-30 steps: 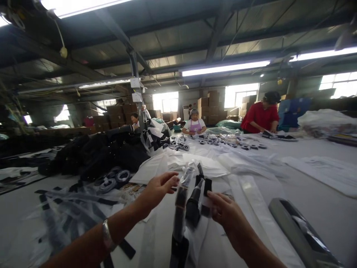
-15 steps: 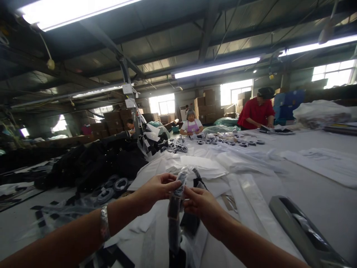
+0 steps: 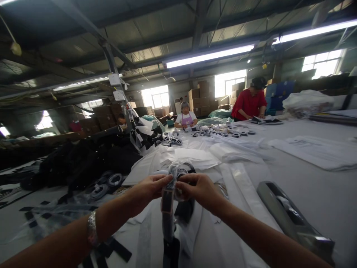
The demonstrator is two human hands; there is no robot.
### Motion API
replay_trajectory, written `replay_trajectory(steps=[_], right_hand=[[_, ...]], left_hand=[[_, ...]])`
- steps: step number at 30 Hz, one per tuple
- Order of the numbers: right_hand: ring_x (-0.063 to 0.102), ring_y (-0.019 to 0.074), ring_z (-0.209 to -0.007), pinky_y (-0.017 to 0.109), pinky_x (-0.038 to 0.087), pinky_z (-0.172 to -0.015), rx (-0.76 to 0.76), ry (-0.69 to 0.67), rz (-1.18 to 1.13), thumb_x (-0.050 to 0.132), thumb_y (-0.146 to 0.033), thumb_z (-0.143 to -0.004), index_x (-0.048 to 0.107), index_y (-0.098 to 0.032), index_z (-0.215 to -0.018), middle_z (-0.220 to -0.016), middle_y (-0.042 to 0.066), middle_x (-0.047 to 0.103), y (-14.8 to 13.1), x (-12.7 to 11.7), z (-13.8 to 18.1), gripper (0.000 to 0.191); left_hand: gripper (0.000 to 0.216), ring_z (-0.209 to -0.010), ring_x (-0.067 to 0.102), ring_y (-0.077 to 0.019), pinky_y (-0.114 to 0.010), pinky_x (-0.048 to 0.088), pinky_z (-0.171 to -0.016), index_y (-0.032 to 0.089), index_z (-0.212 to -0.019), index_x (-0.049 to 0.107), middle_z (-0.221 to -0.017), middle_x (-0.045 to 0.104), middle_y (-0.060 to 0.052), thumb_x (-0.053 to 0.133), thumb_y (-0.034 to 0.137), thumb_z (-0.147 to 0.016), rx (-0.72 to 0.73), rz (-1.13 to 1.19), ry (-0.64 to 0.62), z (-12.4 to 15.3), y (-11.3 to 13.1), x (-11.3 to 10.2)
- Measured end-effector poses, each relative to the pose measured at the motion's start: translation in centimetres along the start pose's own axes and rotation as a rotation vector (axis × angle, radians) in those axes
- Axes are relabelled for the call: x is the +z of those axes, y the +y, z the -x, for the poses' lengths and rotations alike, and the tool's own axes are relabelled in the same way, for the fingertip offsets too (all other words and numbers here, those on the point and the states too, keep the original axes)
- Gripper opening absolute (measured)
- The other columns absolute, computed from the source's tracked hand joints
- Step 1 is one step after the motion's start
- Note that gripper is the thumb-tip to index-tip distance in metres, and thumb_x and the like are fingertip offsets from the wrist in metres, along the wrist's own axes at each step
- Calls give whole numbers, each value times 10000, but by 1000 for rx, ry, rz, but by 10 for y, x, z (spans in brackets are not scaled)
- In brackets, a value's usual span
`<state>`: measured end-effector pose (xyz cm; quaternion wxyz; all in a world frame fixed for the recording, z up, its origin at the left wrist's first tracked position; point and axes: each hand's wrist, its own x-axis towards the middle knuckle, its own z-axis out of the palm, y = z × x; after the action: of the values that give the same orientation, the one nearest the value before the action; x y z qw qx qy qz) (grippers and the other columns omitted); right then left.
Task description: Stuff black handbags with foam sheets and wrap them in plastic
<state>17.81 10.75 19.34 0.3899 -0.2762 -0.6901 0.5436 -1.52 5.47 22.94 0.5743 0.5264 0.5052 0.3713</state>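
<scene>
A black strap with a buckle, wrapped in clear plastic film [image 3: 168, 219], hangs down from between my hands over the white table [image 3: 242, 223]. My left hand [image 3: 156, 188] is closed, pinching the wrapped strap at its left side with thumb and fingers. On the other side my right hand [image 3: 196, 188] is closed too, its fingertips bent in against the same strap. Above the fingertips the strap's upper part curves over in a loop. Loose white sheets [image 3: 192, 158] lie just beyond the hands.
A grey tape dispenser [image 3: 292, 219] stands at the right. Black fabric [image 3: 92, 156] is heaped at the left, with wrapped coils [image 3: 106, 186] beside it. Across the table sits a person in a lilac apron [image 3: 186, 120]; a person in red [image 3: 249, 104] stands at the far right.
The strap's upper part, more upright before, now bends over in a loop between my hands. My right hand has moved up slightly against it. The view has shifted a little.
</scene>
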Motion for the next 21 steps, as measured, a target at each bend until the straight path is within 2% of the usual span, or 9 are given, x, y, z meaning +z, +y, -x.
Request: replay_trajectory(steps=[2, 4, 6, 8, 10, 12, 14, 17, 21], right_hand=[[658, 166, -578, 259, 496, -568, -26, 96, 289, 660, -493, -841, 764, -191, -920, -661, 6, 704, 6, -19, -3, 329], [668, 164, -600, 260, 494, -613, -1, 181, 531, 575, -491, -906, 751, -204, -966, -664, 5, 711, 25, -42, -2, 342], [678, 176, -640, 273, 486, -669, 77, 185, 667, 580, -424, -916, 751, -195, -890, -648, 15, 708, 57, -61, 4, 287], [695, 209, -719, 291, 483, -704, 179, 137, 794, 683, -324, -848, 739, -186, -764, -694, 39, 728, 95, -70, 13, 171], [697, 253, -854, 326, 489, -773, 285, 125, 918, 741, -287, -806, 730, -159, -796, -830, 91, 750, 132, -68, 22, 129], [677, 273, -966, 368, 498, -841, 380, 125, 1022, 768, -307, -797, 713, -124, -927, -982, 129, 736, 160, -59, 28, 231], [654, 259, -1032, 414, 505, -896, 455, 119, 1104, 736, -334, -843, 673, -118, -1045, -1096, 121, 699, 177, -49, 28, 303], [637, 229, -1060, 451, 519, -921, 520, 82, 1193, 642, -335, -929, 635, -149, -1129, -1170, 81, 656, 185, -41, 23, 274], [647, 219, -1020, 432, 546, -879, 559, 1, 1260, 618, -340, -948, 622, -152, -1161, -1172, 82, 646, 181, -47, 17, 285]], left_hand=[[400, -876, 635, -195, -296, 456, -826, 145, -1004, 703, -891, 709, -59, 661, 519, -868, 22, 38, 42, 0, -7, 1], [385, -846, 614, -180, -285, 450, -800, 153, -971, 697, -888, 696, -46, 679, 520, -852, 31, 64, 96, 0, -12, 1], [378, -792, 585, -162, -269, 439, -751, 159, -921, 687, -848, 671, -28, 693, 527, -836, 42, 79, 146, 0, -15, 1], [373, -739, 551, -145, -259, 422, -708, 159, -876, 673, -795, 637, -12, 705, 527, -824, 57, 83, 171, 0, -16, 1], [375, -729, 539, -142, -259, 416, -700, 157, -873, 665, -786, 623, -10, 712, 525, -817, 73, 79, 177, 0, -15, 2], [385, -744, 544, -148, -266, 419, -713, 157, -892, 663, -797, 624, -13, 719, 529, -809, 87, 73, 187, -2, -15, 3], [394, -755, 549, -153, -272, 422, -723, 159, -911, 660, -807, 625, -13, 729, 529, -798, 99, 71, 204, -3, -16, 3], [383, -766, 557, -159, -281, 423, -736, 161, -903, 653, -822, 629, -17, 734, 519, -795, 119, 74, 214, -6, -19, 0], [360, -773, 562, -161, -284, 422, -743, 163, -886, 653, -830, 633, -22, 716, 509, -813, 151, 58, 208, -5, -22, -4]])
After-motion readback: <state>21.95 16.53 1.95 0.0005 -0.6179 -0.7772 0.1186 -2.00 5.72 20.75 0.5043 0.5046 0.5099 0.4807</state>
